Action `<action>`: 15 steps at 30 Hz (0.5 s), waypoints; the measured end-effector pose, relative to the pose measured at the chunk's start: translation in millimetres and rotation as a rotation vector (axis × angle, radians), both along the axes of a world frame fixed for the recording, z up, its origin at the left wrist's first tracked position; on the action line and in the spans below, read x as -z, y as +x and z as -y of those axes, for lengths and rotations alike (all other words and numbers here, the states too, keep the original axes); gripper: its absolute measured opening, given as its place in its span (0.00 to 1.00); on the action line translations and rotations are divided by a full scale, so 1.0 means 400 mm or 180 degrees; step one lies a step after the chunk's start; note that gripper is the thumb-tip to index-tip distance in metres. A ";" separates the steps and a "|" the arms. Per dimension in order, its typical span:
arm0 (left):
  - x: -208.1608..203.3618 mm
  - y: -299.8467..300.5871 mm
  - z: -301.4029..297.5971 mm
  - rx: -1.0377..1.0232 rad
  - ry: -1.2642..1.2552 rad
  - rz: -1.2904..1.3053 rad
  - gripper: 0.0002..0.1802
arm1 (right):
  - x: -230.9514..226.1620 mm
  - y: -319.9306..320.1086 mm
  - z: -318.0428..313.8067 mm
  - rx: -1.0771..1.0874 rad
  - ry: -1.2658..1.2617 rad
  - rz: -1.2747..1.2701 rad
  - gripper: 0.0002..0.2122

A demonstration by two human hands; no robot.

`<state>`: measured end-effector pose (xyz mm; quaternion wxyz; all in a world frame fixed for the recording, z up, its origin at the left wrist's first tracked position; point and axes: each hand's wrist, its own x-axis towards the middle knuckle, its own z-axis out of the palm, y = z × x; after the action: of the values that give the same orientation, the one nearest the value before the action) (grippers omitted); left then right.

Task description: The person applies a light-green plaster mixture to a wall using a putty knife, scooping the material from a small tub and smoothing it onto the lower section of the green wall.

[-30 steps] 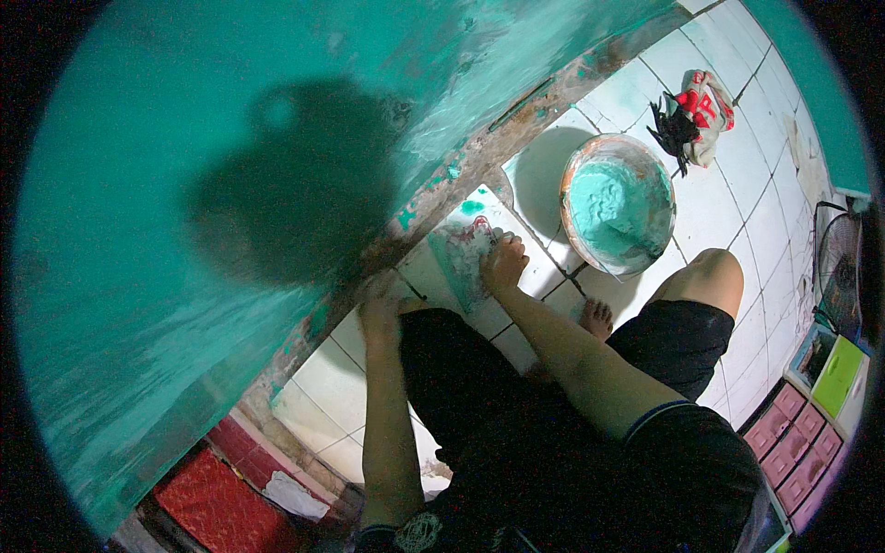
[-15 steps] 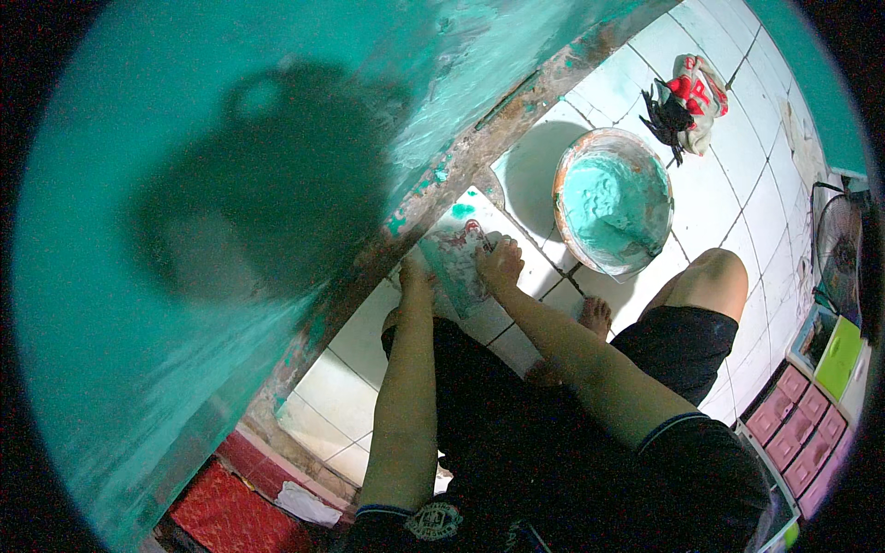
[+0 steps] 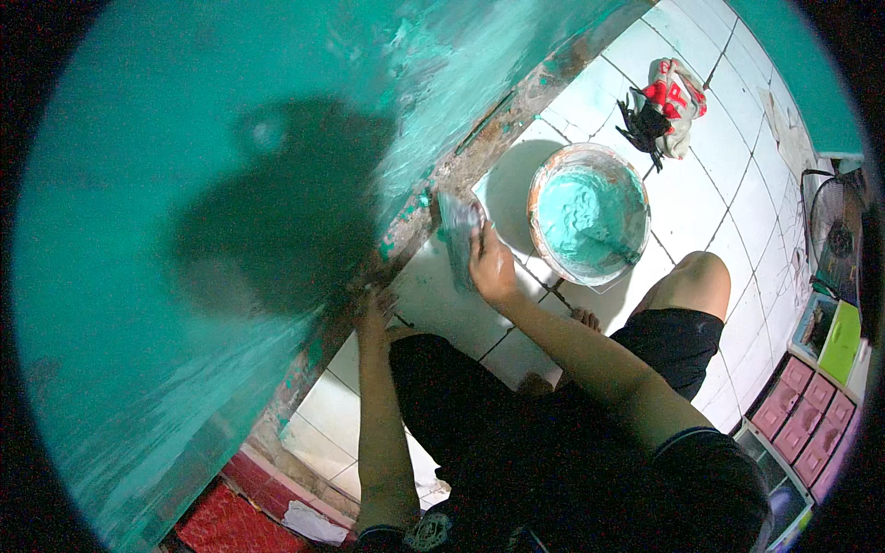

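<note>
My right hand (image 3: pixel 493 267) is closed round the handle of a flat plastering trowel (image 3: pixel 455 241). Its smeared, pale blade is tilted beside the foot of the teal wall (image 3: pixel 304 55), over the floor tiles. My left hand (image 3: pixel 373 309) is at the rough bottom edge of the wall, its fingers too blurred to make out. Right of the trowel stands a round bucket (image 3: pixel 590 214) with thick turquoise paste inside and a crusted, orange-stained rim.
Past the bucket, a crumpled white and red bag (image 3: pixel 680 106) lies against a black crumpled thing (image 3: pixel 643 124). On the right are a fan (image 3: pixel 837 230) and pink drawers (image 3: pixel 802 405). A red cloth (image 3: pixel 230 516) lies at lower left. My bent knee (image 3: pixel 701 286) rises below the bucket.
The trowel has tipped up on edge in my right hand and shifted toward the wall. My left hand has moved from beside the trowel, left and down to the wall's base. The view has shifted slightly.
</note>
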<state>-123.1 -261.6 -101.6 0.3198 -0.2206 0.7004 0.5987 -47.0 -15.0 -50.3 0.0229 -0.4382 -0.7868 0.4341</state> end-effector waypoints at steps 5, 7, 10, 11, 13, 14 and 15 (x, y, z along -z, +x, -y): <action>-0.078 0.081 0.230 -0.0163 -0.0244 -0.0945 0.24 | 0.058 -0.120 -0.095 0.1262 0.0065 -0.0777 0.20; -0.079 0.127 0.311 -0.0664 -0.0260 -0.0429 0.23 | 0.027 -0.160 -0.108 0.1560 -0.0277 -0.0551 0.18; -0.053 0.213 0.411 -0.0908 -0.0142 -0.0238 0.21 | 0.037 -0.204 -0.149 0.1633 -0.0288 -0.0957 0.17; -0.052 0.237 0.424 -0.0888 -0.0061 -0.0223 0.21 | 0.049 -0.220 -0.158 0.1756 -0.0212 -0.1031 0.17; -0.048 0.278 0.455 -0.0893 0.0004 -0.0216 0.20 | 0.067 -0.250 -0.166 0.1815 -0.0181 -0.0992 0.18; -0.044 0.294 0.470 -0.0905 -0.0001 -0.0228 0.20 | 0.075 -0.267 -0.167 0.1829 -0.0173 -0.0973 0.18; -0.038 0.301 0.469 -0.0891 0.0019 -0.0223 0.20 | 0.106 -0.278 -0.181 0.1796 -0.0415 -0.1214 0.18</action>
<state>-2.8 -449.1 -86.5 0.2092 -0.2941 0.6718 0.6469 -158.1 57.5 -92.9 0.2606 -0.5500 -0.5868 0.5340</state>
